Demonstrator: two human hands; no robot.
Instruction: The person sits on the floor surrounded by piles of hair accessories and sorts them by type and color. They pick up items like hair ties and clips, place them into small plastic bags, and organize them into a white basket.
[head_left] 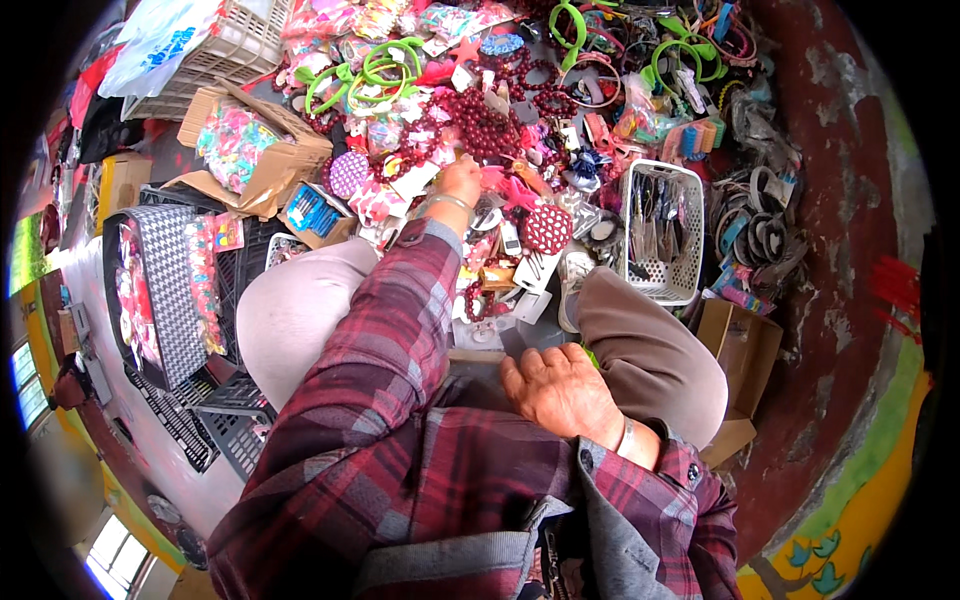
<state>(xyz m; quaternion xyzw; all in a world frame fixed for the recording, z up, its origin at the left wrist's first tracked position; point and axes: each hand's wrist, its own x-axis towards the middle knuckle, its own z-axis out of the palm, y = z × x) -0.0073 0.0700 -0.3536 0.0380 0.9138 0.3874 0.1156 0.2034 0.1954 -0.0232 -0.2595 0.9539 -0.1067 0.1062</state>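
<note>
My left hand (460, 183) reaches into a heap of hair accessories. Its fingers are drawn together, and what they hold, if anything, is too small to make out. Just beyond it lie dark red bead strings (482, 125), with a white card (414, 180) on its left and a pink-red bow (518, 192) on its right. Close to my lap, my right hand (565, 392) is curled with its back upward. A bit of bright green shows by its fingertips, and whatever is under the fingers is hidden. A red polka-dot round piece (548, 230) lies between the two hands.
Right of the heap stands a white plastic basket (662, 290) of dark slim items. Green headbands (385, 75) lie at the back. On the left are a cardboard box (285, 160) of colourful packets and a houndstooth bag (160, 300). An open carton (735, 350) sits beside my right knee.
</note>
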